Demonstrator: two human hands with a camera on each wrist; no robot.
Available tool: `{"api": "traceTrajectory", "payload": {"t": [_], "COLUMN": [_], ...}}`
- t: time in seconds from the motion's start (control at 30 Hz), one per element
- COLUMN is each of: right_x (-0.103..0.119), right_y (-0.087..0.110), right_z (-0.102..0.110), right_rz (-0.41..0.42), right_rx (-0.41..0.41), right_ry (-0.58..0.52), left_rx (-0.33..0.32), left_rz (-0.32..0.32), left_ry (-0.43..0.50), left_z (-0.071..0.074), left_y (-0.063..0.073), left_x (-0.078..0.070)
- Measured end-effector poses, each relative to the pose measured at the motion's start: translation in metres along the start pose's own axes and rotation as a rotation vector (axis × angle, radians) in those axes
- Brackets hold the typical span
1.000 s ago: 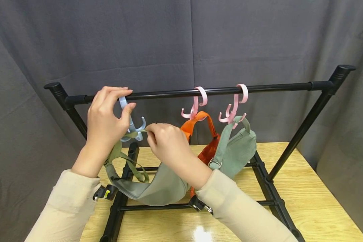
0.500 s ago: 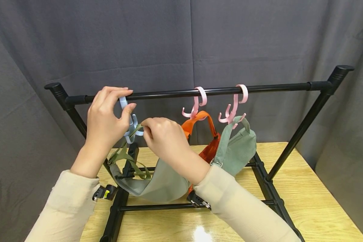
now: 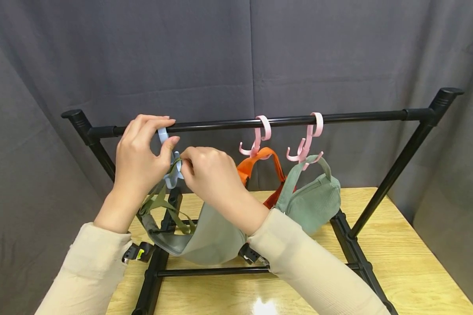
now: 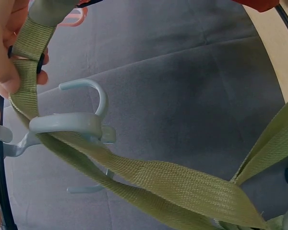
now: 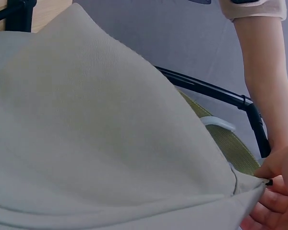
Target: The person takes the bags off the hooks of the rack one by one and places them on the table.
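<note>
My left hand [image 3: 139,153] sits at the left of the black rail [image 3: 213,125], fingers over it and thumb against a light blue multi-prong hook [image 3: 174,177]. My right hand [image 3: 217,175], close beside that hook, pinches the olive webbing strap [image 4: 192,191] of a grey-green bag [image 3: 217,245]. In the left wrist view the strap passes behind one curved prong and over its base, with right fingers by a black strap slider [image 4: 40,62]. The bag's body hangs low under my right forearm and fills much of the right wrist view.
Two pink hooks [image 3: 256,142] hang further right on the rail. One carries an orange bag [image 3: 246,166], partly hidden by my arm; the other bears a sage corduroy bag [image 3: 315,201]. The black frame stands on a wooden table [image 3: 410,245] before a grey curtain [image 3: 339,52].
My right hand has moved left and slightly up, bringing the strap against the blue hook, whose prongs have turned. The sage bag has swung slightly right. My left hand stays on the rail.
</note>
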State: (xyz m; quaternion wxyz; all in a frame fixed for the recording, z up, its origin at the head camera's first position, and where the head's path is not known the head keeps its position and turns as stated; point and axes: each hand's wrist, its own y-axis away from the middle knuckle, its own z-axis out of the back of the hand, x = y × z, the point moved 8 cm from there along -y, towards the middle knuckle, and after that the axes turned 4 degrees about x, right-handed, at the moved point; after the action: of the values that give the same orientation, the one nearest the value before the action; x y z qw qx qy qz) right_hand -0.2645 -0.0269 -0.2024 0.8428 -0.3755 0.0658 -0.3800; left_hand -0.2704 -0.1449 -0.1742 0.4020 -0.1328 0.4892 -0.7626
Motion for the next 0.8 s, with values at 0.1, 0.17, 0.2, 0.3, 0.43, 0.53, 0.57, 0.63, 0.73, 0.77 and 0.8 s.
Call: {"api": "traceTrajectory", "payload": {"t": [0.1,0.17,0.2,0.3,0.43,0.53,0.57,0.63,0.73,0.77,0.8], "right_x": [0.001,0.002,0.003,0.004,0.003,0.002,0.001,0.001,0.001,0.001,0.001], "right_y": [0.000,0.000,0.000,0.000,0.000,0.001,0.001,0.003,0.005,0.006,0.007], "right_z": [0.002,0.003,0.004,0.007,0.010,0.012,0.012,0.014,0.015,0.016,0.017], "right_rz": [0.003,0.007,0.010,0.024,0.029,0.030,0.032,0.035,0.046,0.049,0.053], "right_rx": [-0.005,-0.009,-0.011,-0.028,-0.052,-0.061,-0.065,-0.075,-0.095,-0.103,-0.109], "right_ry": [-0.009,-0.015,-0.019,-0.024,-0.028,-0.029,-0.024,-0.015,-0.014,-0.019,-0.025], "left_rx": [-0.009,-0.014,-0.016,-0.017,-0.009,0.004,0.008,0.014,0.018,0.020,0.021], "left_rz": [-0.001,0.000,0.002,0.006,0.004,-0.003,-0.004,-0.002,0.007,0.007,0.007], "left_ry": [-0.004,-0.009,-0.013,-0.025,-0.025,-0.021,-0.021,-0.022,-0.026,-0.028,-0.030], "left_z": [0.002,0.003,0.004,0.006,0.005,0.004,0.004,0.004,0.004,0.004,0.004], "left_y": [0.000,0.000,0.001,0.001,0.000,-0.001,-0.001,0.000,-0.001,-0.001,-0.001], "left_x": [-0.003,-0.004,-0.005,-0.006,-0.006,-0.006,-0.005,-0.005,-0.005,-0.005,-0.005]}}
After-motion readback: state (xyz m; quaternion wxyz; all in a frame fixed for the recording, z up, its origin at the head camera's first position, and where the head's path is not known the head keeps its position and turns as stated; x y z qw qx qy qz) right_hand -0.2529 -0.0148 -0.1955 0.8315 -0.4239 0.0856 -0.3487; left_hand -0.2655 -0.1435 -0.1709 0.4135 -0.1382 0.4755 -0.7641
